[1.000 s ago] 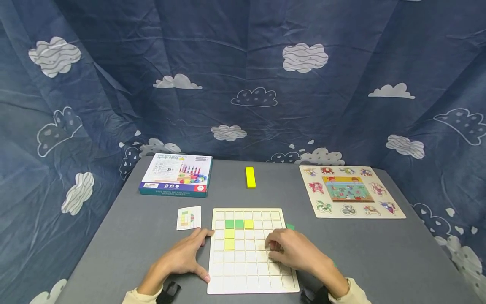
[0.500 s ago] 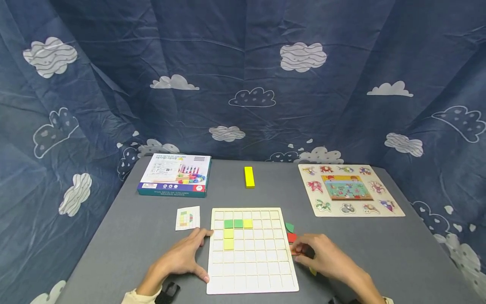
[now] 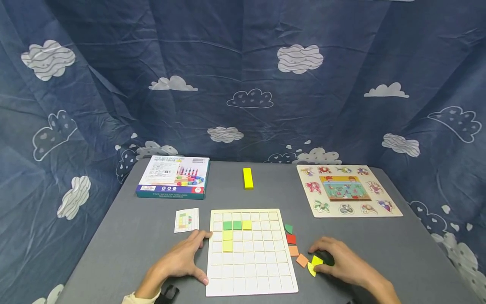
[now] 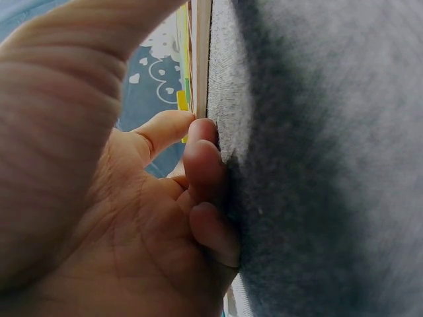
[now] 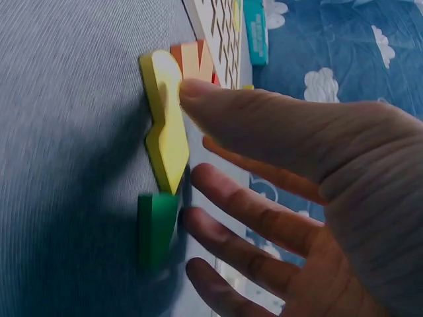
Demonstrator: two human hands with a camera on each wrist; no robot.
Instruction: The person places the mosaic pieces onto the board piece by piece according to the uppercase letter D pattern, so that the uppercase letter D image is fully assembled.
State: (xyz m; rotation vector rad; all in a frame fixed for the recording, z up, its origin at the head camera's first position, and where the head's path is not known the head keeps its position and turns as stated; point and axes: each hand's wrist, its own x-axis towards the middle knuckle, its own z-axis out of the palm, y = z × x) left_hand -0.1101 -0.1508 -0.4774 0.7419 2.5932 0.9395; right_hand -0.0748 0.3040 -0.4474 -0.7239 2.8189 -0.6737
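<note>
A pale gridded board [image 3: 252, 270] lies flat before me, with two green square tiles [image 3: 237, 225] and several yellow square tiles [image 3: 227, 245] set in its upper left. My left hand [image 3: 180, 259] rests at the board's left edge, thumb and forefinger spread along it. My right hand [image 3: 343, 264] is right of the board, thumb and fingers spread about a yellow square tile [image 3: 317, 260] and a yellow curved piece [image 3: 311, 269]. In the right wrist view the thumb tip overlaps the yellow curved piece's edge, and a green piece [image 5: 155, 228] lies near the fingertips.
Two orange tiles [image 3: 294, 251], a red tile [image 3: 291, 239] and a green curved piece [image 3: 288, 229] line the board's right side. A pattern card [image 3: 186, 220] lies upper left. Behind are a boxed set [image 3: 172, 177], a yellow block [image 3: 248, 179] and a sea-animal puzzle board [image 3: 349, 191].
My right hand has moved off the board to the right, past the orange tiles to the yellow pieces. The loose tiles it covered now show. My left hand stays at the board's edge.
</note>
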